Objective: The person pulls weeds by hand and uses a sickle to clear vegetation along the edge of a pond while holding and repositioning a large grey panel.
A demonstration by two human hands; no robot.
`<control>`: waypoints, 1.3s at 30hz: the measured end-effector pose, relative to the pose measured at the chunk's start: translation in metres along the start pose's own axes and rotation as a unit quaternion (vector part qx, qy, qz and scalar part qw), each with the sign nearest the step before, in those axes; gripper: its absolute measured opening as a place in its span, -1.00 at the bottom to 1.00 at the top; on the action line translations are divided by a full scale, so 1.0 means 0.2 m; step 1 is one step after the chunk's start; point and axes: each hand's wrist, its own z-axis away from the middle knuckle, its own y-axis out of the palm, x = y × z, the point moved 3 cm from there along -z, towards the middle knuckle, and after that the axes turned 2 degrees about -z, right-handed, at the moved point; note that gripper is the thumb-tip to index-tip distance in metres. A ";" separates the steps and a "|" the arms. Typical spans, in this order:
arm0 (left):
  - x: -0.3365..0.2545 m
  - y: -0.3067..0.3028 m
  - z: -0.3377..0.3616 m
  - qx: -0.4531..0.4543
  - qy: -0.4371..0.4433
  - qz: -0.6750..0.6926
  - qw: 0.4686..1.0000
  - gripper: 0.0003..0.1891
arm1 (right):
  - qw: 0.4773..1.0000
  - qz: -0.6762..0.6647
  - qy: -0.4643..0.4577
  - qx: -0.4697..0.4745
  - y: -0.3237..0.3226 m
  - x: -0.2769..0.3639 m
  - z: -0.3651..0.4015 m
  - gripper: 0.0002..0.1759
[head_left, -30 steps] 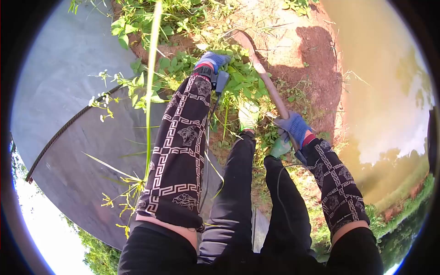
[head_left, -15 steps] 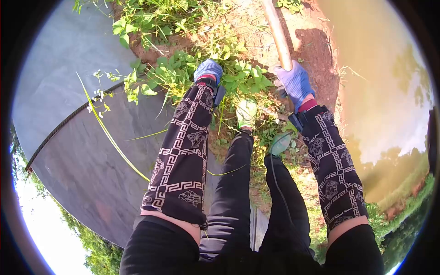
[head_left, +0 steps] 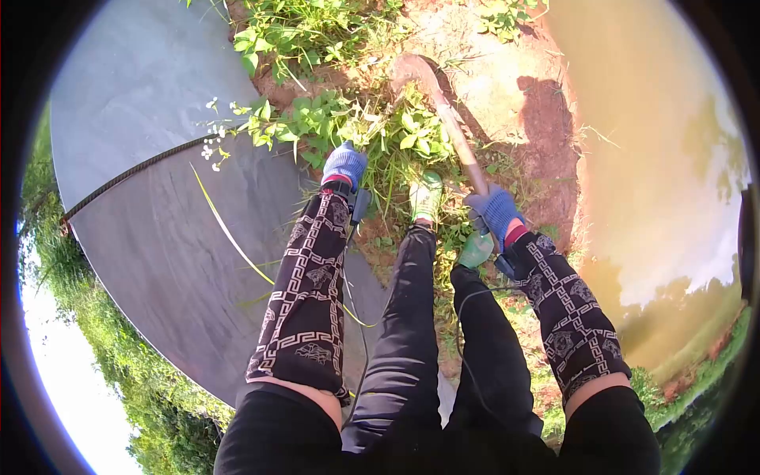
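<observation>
My right hand (head_left: 496,212), in a blue knit glove, is wrapped round the wooden handle of a sickle (head_left: 455,131). The tool's brown curved blade reaches away from me and bends left over the weeds and bare soil. My left hand (head_left: 346,164), gloved the same way, is closed at the near edge of the leafy weeds (head_left: 321,119); its fingers point away, so what they hold is hidden. Each wrist carries a small dark device. Between and below my hands are my two green shoes.
A grey sheet (head_left: 198,222) with a dark rope-like seam slopes down on the left. Muddy water (head_left: 633,158) lies to the right of the soil bank (head_left: 546,134). Thin cables hang by my legs. White-flowered stems (head_left: 218,138) lean over the sheet.
Both hands have come closer to my body. The sickle has drawn back with my right hand, and its curved blade now shows over the weeds. The view has shifted slightly.
</observation>
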 end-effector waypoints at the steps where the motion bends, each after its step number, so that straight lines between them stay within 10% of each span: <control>1: -0.06 0.02 0.06 -0.004 0.007 0.026 1.000 -0.45 | 1.000 0.004 -0.023 -0.018 0.00 0.06 -0.03 -0.65; 11: 0.11 -0.15 0.24 -0.081 0.002 0.008 0.997 -0.46 | 0.988 0.020 -0.097 -0.119 -0.37 0.27 0.31 -0.63; 17: 0.60 -0.16 0.36 -0.192 -0.024 0.221 0.956 -0.57 | 0.953 0.230 -0.032 -0.194 -0.82 -0.09 0.58 -0.68; 25: 0.32 -0.47 0.93 -0.241 0.029 0.504 0.829 -0.69 | 0.845 0.492 -0.002 -0.210 -1.23 -0.08 0.95 -0.80; 31: 0.25 -0.55 1.17 -0.288 0.033 0.515 0.806 -0.69 | 0.700 0.681 -0.060 -0.207 -0.93 0.13 0.77 -0.80; 37: 0.31 -0.65 1.40 -0.328 0.056 0.105 0.937 -0.61 | 0.638 0.742 -0.091 -0.183 -0.76 0.33 0.70 -0.81; 39: 0.24 -0.75 1.43 -0.408 0.096 0.138 0.897 -0.64 | 0.635 0.745 -0.087 -0.184 -0.67 0.36 0.72 -0.82</control>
